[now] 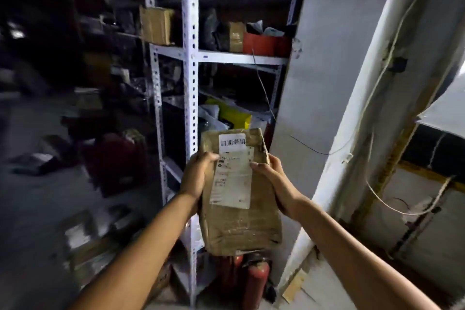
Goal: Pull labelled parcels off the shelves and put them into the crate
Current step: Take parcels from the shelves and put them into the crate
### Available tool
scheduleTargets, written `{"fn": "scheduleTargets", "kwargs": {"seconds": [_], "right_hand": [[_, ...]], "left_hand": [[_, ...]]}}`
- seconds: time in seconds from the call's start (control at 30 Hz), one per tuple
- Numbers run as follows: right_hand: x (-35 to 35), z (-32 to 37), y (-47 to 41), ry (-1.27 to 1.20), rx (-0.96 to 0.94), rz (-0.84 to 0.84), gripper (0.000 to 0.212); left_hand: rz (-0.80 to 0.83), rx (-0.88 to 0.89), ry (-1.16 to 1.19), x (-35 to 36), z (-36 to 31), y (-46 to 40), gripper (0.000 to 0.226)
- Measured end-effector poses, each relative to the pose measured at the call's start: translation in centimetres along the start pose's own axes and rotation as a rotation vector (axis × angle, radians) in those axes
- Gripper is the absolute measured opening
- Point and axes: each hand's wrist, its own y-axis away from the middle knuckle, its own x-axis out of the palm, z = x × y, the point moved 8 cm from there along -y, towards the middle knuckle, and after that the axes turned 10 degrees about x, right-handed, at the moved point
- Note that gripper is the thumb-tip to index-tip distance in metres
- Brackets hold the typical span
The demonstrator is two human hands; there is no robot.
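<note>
**Presently: one labelled parcel in hand, crate not in sight**

Item: parcel [239, 194], brown, wrapped in glossy tape, with a white printed label on its upper face. Location: held in the air in front of the steel shelving [190, 58], clear of every shelf.

Hold: left hand [195, 175] grips the left edge, thumb over the label, fingers curled beneath. Right hand [273, 178] grips the right edge likewise, thumb on the label's margin. Both hands grip near the far half; the near half hangs unsupported.

Destination: no crate is visible, so the carry route cannot be judged.

Risks, as judged:
- Slip: the tape looks slick, and a loosened thumb could let the heavier near end drop.
- Obstruction: two red fire extinguishers [255, 282] stand on the floor directly beneath the parcel; a fall would likely strike them.
- Footing: the aisle is dim, with boxes lying on the floor [37, 209] at left; a turn made without looking could end in a trip.
- Snag: loose cables [375, 184] hang along the wall at right.
</note>
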Motion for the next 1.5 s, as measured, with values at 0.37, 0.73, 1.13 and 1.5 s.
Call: {"fn": "scheduleTargets", "kwargs": {"seconds": [0.37, 0.73, 1.13, 1.5], "right_hand": [[21.8, -0.7, -6.3, 0.028, 0.031, 0.423, 0.096], [40.4, -3.4, -11.5, 0.043, 0.086, 0.601, 0.104], [50.3, -13.8, -20.4, 0.039, 0.362, 0.622, 0.077], [49.9, -28.9, -33.9, 0.126, 0.713, 0.52, 0.062]], "left_hand": [[-0.347, 0.165, -0.193, -20.7, -8.5, 2.1, 0.062], [-0.511, 0.047, -0.349, -37.7, -12.0, 3.5, 0.058], [-0.67, -0.324, -0.236, -50.2, -2.6, 0.7, 0.036], [-0.707, -0.657, -0.112, -57.2, 15.9, -7.4, 0.036]]}}
